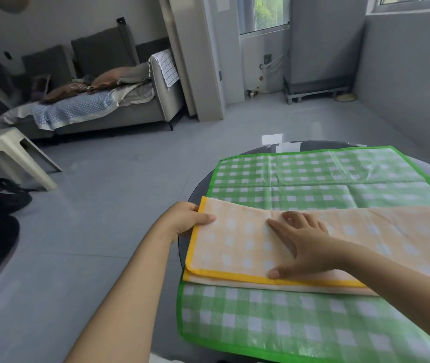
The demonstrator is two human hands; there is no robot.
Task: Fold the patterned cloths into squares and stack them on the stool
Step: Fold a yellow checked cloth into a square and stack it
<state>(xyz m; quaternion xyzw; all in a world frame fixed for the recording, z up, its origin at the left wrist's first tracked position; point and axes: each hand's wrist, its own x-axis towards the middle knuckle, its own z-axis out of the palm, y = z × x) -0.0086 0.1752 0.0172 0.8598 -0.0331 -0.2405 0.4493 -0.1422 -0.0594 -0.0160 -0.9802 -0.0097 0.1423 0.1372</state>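
Note:
An orange checked cloth with a yellow border (237, 244), folded into a long band, lies across a spread green checked cloth (313, 176) on a round dark table. My left hand (187, 221) pinches the orange cloth's left end, thumb on top and fingers under the edge. Flat on that cloth, a little right of the left hand, my right hand (300, 242) presses down with fingers spread. The beige plastic stool (1, 150) stands on the floor far to the left, with nothing on its seat.
The dark glass table rim (195, 189) shows left of the cloths. A grey sofa (130, 111) with blankets stands at the back left. Black items (4, 195) lie on the floor by the stool. Grey tiled floor (109, 205) separates table and stool.

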